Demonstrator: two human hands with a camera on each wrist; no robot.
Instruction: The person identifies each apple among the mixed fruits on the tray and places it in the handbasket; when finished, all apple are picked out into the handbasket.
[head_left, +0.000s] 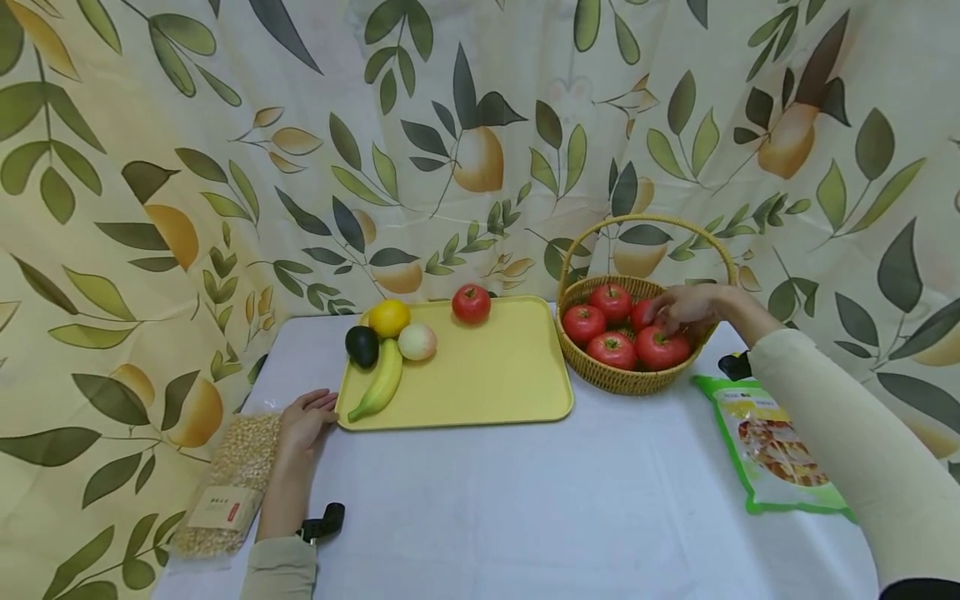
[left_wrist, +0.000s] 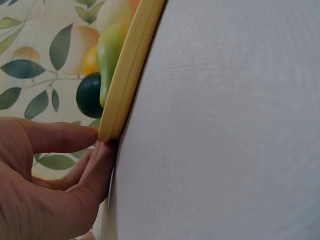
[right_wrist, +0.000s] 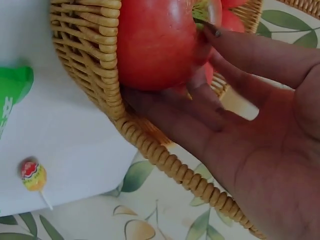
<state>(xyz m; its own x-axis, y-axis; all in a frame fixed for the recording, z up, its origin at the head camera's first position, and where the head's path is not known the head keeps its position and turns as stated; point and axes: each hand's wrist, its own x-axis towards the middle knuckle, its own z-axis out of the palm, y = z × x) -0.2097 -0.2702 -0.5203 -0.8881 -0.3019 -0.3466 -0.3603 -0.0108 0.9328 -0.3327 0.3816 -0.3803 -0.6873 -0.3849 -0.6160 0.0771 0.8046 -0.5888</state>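
Observation:
My left hand (head_left: pixel 303 423) pinches the near left corner of the yellow tray (head_left: pixel 480 400), thumb at the rim and fingers low against it in the left wrist view. On the tray lie a banana (head_left: pixel 381 382), a lemon (head_left: pixel 389 318), a dark avocado (head_left: pixel 362 346), a pale round fruit (head_left: pixel 417 342) and a red apple (head_left: pixel 471 304). Inside the wicker basket (head_left: pixel 618 382) my right hand (head_left: pixel 692 307) holds a red apple (right_wrist: pixel 157 45), its fingers bent round the side and the thumb by the stem. Several other apples (head_left: pixel 613 350) sit in there too.
A green and white food bag (head_left: pixel 780 446) lies right of the basket, partly under the right sleeve. Beside the left forearm is a clear bag of pale grains (head_left: pixel 236 467). A lollipop (right_wrist: pixel 33 176) shows in the right wrist view. Patterned cloth (head_left: pixel 480 167) hangs behind.

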